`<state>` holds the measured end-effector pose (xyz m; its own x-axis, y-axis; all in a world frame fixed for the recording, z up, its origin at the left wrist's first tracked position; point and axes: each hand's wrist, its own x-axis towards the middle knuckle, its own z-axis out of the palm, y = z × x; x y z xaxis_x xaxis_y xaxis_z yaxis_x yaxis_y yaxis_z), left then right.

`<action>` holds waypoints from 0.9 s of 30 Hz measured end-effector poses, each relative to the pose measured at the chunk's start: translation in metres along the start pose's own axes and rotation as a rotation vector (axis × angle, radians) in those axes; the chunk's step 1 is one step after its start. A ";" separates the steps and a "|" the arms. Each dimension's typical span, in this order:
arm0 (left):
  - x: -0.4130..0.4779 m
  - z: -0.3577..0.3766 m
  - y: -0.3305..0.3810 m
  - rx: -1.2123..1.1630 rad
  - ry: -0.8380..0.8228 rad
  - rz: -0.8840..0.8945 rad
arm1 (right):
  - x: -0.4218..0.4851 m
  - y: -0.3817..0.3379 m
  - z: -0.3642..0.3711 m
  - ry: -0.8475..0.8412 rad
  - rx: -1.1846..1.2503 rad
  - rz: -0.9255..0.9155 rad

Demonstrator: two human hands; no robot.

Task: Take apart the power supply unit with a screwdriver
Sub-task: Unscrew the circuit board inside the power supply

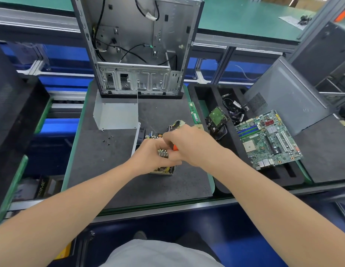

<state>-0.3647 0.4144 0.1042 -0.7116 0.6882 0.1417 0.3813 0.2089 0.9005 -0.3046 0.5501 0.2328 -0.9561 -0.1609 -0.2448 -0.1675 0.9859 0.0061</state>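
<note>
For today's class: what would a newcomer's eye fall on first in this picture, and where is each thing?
At centre, the left hand holds the opened power supply unit while the right hand grips an orange-handled screwdriver. A gutted computer case stands behind; a green motherboard lies to the right.

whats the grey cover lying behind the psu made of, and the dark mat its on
The cover looks like bare sheet metal: matt pale grey, thin, with folded edges. The mat seems to be dark foam or rubber, judging by its speckled, non-reflective surface. The picture leaves open which.
</note>
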 end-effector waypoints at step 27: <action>0.001 -0.004 -0.006 -0.032 0.000 0.019 | 0.004 0.019 -0.006 -0.107 0.132 -0.256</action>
<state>-0.3703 0.4109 0.1011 -0.7041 0.6921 0.1589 0.3759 0.1734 0.9103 -0.3132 0.5676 0.2377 -0.8552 -0.4056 -0.3226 -0.3601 0.9127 -0.1929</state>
